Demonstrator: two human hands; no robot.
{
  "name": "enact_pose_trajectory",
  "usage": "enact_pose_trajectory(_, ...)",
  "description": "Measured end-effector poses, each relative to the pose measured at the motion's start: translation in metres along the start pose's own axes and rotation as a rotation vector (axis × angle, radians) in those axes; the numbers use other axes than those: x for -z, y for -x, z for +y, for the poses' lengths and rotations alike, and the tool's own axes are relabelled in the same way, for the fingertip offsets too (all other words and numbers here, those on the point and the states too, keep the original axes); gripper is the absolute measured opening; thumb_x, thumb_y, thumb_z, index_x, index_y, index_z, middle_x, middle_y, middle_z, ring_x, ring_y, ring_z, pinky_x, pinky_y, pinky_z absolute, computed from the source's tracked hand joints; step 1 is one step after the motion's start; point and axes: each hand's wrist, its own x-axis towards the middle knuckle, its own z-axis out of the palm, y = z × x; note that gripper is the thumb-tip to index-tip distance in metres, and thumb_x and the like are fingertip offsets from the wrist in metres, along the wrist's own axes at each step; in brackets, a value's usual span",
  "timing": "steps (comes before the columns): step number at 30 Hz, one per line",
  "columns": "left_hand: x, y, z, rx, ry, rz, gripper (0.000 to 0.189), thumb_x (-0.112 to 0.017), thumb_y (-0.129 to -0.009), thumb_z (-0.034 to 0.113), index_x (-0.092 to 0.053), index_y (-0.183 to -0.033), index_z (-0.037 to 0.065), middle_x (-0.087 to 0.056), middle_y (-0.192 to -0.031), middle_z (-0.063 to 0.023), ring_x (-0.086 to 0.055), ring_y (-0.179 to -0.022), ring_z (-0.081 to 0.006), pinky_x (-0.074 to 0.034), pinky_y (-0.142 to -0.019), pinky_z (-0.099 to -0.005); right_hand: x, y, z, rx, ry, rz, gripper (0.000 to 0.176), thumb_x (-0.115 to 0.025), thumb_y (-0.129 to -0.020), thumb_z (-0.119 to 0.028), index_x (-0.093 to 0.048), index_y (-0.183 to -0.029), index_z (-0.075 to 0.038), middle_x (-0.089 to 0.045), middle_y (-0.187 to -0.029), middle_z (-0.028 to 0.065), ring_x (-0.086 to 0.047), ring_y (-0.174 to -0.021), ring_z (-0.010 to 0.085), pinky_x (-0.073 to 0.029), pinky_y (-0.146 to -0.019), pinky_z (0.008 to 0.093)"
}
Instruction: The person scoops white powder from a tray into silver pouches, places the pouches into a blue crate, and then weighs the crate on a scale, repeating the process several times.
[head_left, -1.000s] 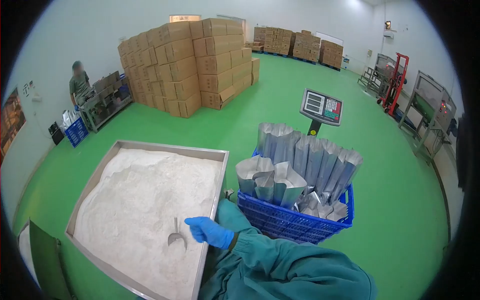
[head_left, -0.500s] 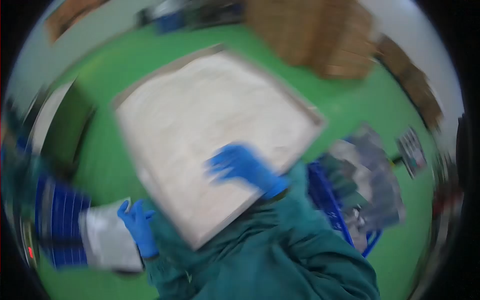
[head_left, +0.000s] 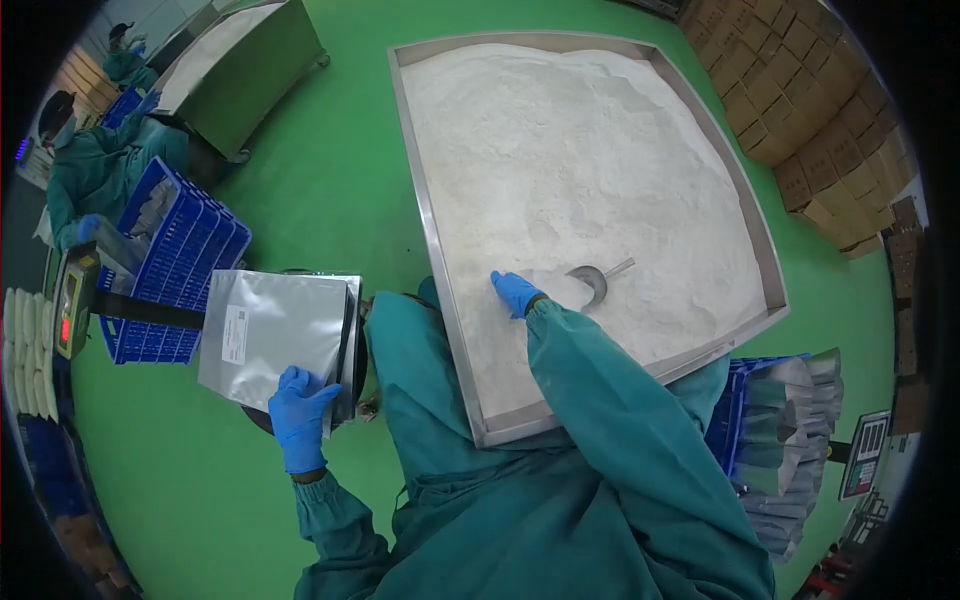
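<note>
My left hand (head_left: 300,415), in a blue glove, rests on the near edge of a stack of silver foil bags (head_left: 285,315), its fingers and thumb apart. The top bag carries a white label (head_left: 235,335). My right hand (head_left: 515,293), also gloved in blue, is over the white powder (head_left: 570,170) in a large metal tray (head_left: 432,215). Its fingers point left, partly hidden by the hand itself, and nothing shows in them. Right of this hand, a metal scoop (head_left: 592,285) lies in the powder with its handle pointing up and right.
A scale display (head_left: 75,290) stands left of the bags, beside a blue crate (head_left: 185,250). Another crate (head_left: 730,405) with foil bags (head_left: 790,440) is at right, near a second display (head_left: 865,455). Co-workers (head_left: 100,180) sit at far left. Cardboard boxes (head_left: 800,110) are stacked behind.
The view has turned and sharpened. My left hand has come onto the foil bags from beside them. My right hand is still over the powder, and the scoop is now visible.
</note>
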Motion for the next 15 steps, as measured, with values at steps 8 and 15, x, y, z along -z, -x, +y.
enact_pose_trajectory(8,-0.027,-0.014,-0.031,-0.446,0.075,0.394,0.027,-0.064,-0.074,0.022,-0.058,-0.070,-0.004,-0.057,-0.070,-0.0196,-0.056,-0.064,-0.0282,-0.043,-0.060,-0.0346,0.097,0.059,-0.082,-0.502,-0.943,0.230,0.022,-0.040,-0.083,-0.024,-0.055,-0.080,-0.009,-0.057,-0.077,0.0094,-0.056,-0.061,0.0258,-0.044,-0.047,0.0371)
enact_pose_trajectory(15,-0.002,-0.016,-0.016,-0.289,-0.001,0.245,0.035,-0.054,-0.081,0.026,-0.050,-0.067,-0.007,-0.044,-0.058,-0.0234,-0.037,-0.049,-0.0289,-0.031,-0.050,-0.0417,0.246,0.211,-0.105,0.054,-1.607,0.165,0.023,-0.046,-0.084,-0.028,-0.045,-0.065,-0.017,-0.047,-0.067,0.0026,-0.045,-0.056,0.0163,-0.031,-0.039,0.0240)
